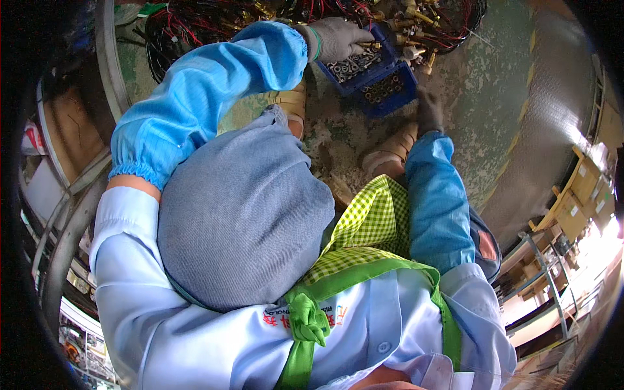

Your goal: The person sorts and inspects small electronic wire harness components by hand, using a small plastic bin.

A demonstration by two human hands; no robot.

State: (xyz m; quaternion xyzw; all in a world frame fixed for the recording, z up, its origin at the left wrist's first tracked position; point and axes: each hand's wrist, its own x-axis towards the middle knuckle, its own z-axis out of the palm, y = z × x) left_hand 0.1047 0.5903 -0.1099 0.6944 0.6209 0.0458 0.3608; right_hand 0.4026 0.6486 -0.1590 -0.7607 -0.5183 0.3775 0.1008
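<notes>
My left hand (339, 39), in a grey knit glove, reaches over a blue parts bin (340, 86). Its fingers are closed, with a small brass fitting (372, 45) at their tips. Loose silver nuts and washers (353, 65) lie in that bin. Beside it a second blue bin (398, 104) contains small dark brass-coloured nuts (382, 89). My right hand (429, 112), in a dark glove, is lower, just right of the second bin. Blur and shadow hide how its fingers are set.
Black and red cables (185, 29) with brass fittings (416, 16) pile up on the floor beyond the bins. My bent knee (240, 214) and two sandalled feet are close below. A metal frame (112, 58) stands at left; cardboard boxes (582, 188) are at far right.
</notes>
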